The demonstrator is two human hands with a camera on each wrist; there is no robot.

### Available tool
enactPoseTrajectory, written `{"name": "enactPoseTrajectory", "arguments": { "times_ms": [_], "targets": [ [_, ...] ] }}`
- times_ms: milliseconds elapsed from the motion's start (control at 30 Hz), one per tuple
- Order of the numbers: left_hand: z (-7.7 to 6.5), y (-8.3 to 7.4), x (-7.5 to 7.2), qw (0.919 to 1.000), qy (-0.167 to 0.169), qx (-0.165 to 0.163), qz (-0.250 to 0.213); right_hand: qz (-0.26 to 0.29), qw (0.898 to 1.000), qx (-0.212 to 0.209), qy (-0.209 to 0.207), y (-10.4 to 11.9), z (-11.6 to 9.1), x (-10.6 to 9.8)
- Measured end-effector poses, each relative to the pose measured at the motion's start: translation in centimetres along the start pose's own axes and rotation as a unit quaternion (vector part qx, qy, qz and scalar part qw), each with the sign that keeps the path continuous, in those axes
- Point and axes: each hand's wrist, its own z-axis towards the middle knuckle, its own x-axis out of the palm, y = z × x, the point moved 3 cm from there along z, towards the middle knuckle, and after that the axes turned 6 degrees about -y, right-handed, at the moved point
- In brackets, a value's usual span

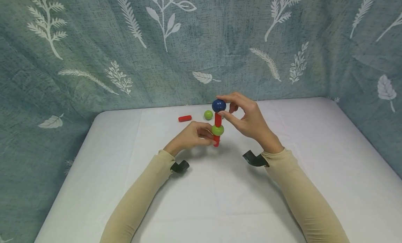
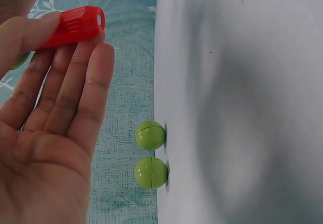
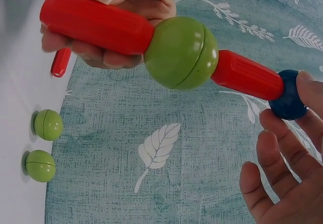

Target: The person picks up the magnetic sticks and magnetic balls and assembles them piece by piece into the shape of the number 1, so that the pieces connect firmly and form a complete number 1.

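Observation:
Held upright above the table is a joined stack of toy pieces. From the bottom it runs through a red rod [image 3: 96, 24], a green ball [image 3: 176, 52], a second red rod [image 3: 250, 75] and a dark blue ball [image 1: 218, 105] on top. My left hand [image 1: 195, 135] pinches the lower red rod between thumb and fingers, just below the green ball. At the top, my right hand [image 1: 246, 118] grips the blue ball between thumb and forefinger, its other fingers loosely bent. The blue ball touches the upper rod's end in the right wrist view.
A loose red rod [image 1: 185, 118] lies toward the back of the white table [image 1: 201, 208]. Two green balls, one [image 2: 150, 135] beside the other [image 2: 151, 172], sit near it; the stack partly hides one in the head view. A patterned green cloth [image 1: 176, 72] hangs behind.

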Motion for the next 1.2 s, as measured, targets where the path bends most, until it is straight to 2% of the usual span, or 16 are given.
{"name": "enactPoseTrajectory", "arguments": {
  "times_ms": [367, 633, 833, 1067, 1200],
  "targets": [
    [0.0, 0.1, 0.2, 0.9999, 0.002, -0.011, -0.001, 0.0, 1.0, -0.005, -0.003, 0.1, 0.0, 0.1],
    [0.1, 0.4, 0.5, 0.9998, 0.017, -0.004, 0.0, -0.003, 1.0, -0.008, -0.001, 0.1, 0.0, 0.2],
    [-0.1, 0.3, 0.5, 0.9998, 0.013, -0.014, 0.008, -0.008, 1.0, -0.005, -0.006, -0.1, 0.0, 0.2],
    [-0.5, -0.1, 0.6, 0.9993, -0.003, 0.023, 0.029, -0.007, 1.0, -0.001, -0.008, -0.2, 0.0, 0.1],
    [-1.0, -0.2, 0.7, 0.9984, -0.025, 0.025, 0.045, -0.005, 1.0, 0.004, -0.007, -0.4, 0.0, 0.0]
  ]
}}
